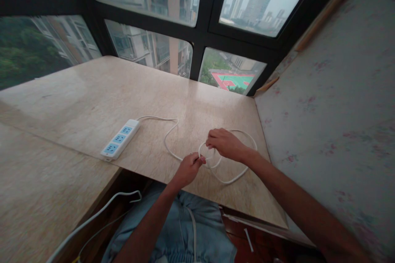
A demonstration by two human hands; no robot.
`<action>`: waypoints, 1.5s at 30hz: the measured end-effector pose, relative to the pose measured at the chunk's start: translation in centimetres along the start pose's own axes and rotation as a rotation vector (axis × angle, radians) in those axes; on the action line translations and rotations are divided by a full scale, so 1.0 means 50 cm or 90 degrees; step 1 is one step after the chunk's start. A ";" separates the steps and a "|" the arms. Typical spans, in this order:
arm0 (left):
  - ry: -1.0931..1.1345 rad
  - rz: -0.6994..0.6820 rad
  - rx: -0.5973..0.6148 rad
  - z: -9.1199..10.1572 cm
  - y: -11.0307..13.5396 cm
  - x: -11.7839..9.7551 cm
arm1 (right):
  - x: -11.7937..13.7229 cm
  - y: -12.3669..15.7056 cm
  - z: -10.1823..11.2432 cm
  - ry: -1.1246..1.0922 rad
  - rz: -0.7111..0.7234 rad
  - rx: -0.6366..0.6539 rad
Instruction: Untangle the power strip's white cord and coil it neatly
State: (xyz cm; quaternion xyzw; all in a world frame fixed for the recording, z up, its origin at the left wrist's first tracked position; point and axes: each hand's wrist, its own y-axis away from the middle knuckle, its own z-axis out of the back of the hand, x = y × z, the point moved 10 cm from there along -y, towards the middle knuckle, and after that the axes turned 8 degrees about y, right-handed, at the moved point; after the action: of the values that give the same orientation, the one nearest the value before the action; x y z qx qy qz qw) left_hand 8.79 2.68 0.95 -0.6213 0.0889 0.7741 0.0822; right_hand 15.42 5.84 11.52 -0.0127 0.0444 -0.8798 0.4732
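Note:
A white power strip (120, 139) with blue sockets lies on the beige marble sill (92, 90). Its white cord (168, 133) runs right and curls into loops near the sill's front right corner. My left hand (189, 168) is closed, pinching the cord at the near side of the loops. My right hand (224, 144) is closed on the cord just beyond it, fingers curled over a small loop. A wider loop (243, 172) of the cord lies under and around my right wrist.
Dark-framed windows (200, 28) stand along the back of the sill. A floral-papered wall (333, 111) rises at the right. Another white cable (92, 218) hangs below the sill's front edge at the left, beside my lap in blue denim (197, 230).

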 end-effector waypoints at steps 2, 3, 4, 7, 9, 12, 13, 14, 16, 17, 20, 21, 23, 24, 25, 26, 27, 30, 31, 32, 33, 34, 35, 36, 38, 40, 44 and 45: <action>-0.052 -0.002 0.020 -0.011 0.003 0.004 | -0.072 0.016 0.043 -0.135 -0.146 -0.148; -0.079 -0.003 0.021 -0.015 0.005 0.008 | -0.116 0.035 0.065 -0.221 -0.231 -0.242; -0.098 -0.003 0.016 -0.016 0.007 0.011 | -0.162 0.062 0.082 -0.319 -0.317 -0.345; -0.060 0.000 -0.001 -0.013 0.010 0.021 | -0.277 0.155 0.076 -0.653 -0.522 -0.620; 0.032 0.013 -0.002 -0.008 0.010 0.029 | -0.320 0.194 0.038 -0.846 -0.601 -0.706; 0.143 0.037 -0.011 0.003 0.010 0.039 | -0.348 0.242 -0.030 -0.959 -0.741 -0.694; 0.161 0.042 -0.016 0.006 0.011 0.041 | -0.351 0.258 -0.052 -0.956 -0.786 -0.676; 0.171 0.044 -0.021 0.008 0.013 0.042 | -0.350 0.274 -0.072 -0.943 -0.823 -0.658; 0.179 0.046 -0.025 0.009 0.015 0.042 | -0.344 0.301 -0.108 -0.907 -0.868 -0.626; 0.180 0.045 -0.025 0.008 0.017 0.041 | -0.339 0.312 -0.126 -0.891 -0.884 -0.611; 0.175 0.039 -0.017 0.005 0.020 0.039 | -0.323 0.344 -0.175 -0.819 -0.935 -0.555; 0.173 0.038 -0.014 0.004 0.021 0.039 | -0.318 0.354 -0.185 -0.786 -0.948 -0.538; 0.169 0.042 -0.009 0.003 0.022 0.042 | -0.312 0.369 -0.192 -0.718 -0.965 -0.524; 0.168 0.044 -0.006 0.003 0.022 0.044 | -0.309 0.373 -0.184 -0.670 -0.963 -0.528; 0.166 0.045 -0.002 0.002 0.021 0.046 | -0.306 0.372 -0.165 -0.597 -0.944 -0.530; 0.163 0.045 0.004 0.001 0.021 0.047 | -0.299 0.359 -0.135 -0.503 -0.899 -0.523; 0.157 0.044 0.011 0.000 0.021 0.048 | -0.286 0.331 -0.098 -0.400 -0.822 -0.499; 0.131 0.041 0.042 -0.005 0.021 0.046 | -0.186 0.183 -0.010 -0.135 -0.463 -0.347; 0.124 0.042 0.054 -0.007 0.022 0.044 | -0.142 0.138 0.003 -0.083 -0.348 -0.304; 0.120 0.042 0.067 -0.009 0.022 0.042 | -0.099 0.099 0.009 -0.038 -0.246 -0.259; 0.121 0.044 0.079 -0.011 0.023 0.041 | -0.059 0.065 0.004 0.000 -0.151 -0.205; 0.123 0.046 0.089 -0.013 0.023 0.039 | -0.024 0.039 -0.006 0.033 -0.067 -0.151; 0.127 0.048 0.096 -0.015 0.024 0.039 | 0.002 0.018 -0.019 0.060 0.001 -0.100; 0.130 0.050 0.102 -0.016 0.024 0.038 | 0.020 0.004 -0.033 0.080 0.054 -0.056; 0.128 0.048 0.107 -0.017 0.024 0.039 | 0.032 -0.015 -0.055 0.111 0.120 0.006; 0.118 0.042 0.110 -0.018 0.024 0.040 | 0.027 -0.023 -0.065 0.138 0.154 0.039; 0.110 0.044 0.093 -0.017 0.024 0.046 | 0.010 -0.018 -0.044 0.157 0.197 0.035; 0.108 0.050 0.082 -0.015 0.024 0.047 | 0.005 -0.014 -0.027 0.144 0.195 0.009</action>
State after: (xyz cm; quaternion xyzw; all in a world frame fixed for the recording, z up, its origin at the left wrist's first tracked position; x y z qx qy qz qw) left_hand 8.72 1.38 -1.49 -0.6739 0.1688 0.7144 0.0838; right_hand 14.58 6.10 10.26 0.0968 0.0928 -0.7937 0.5933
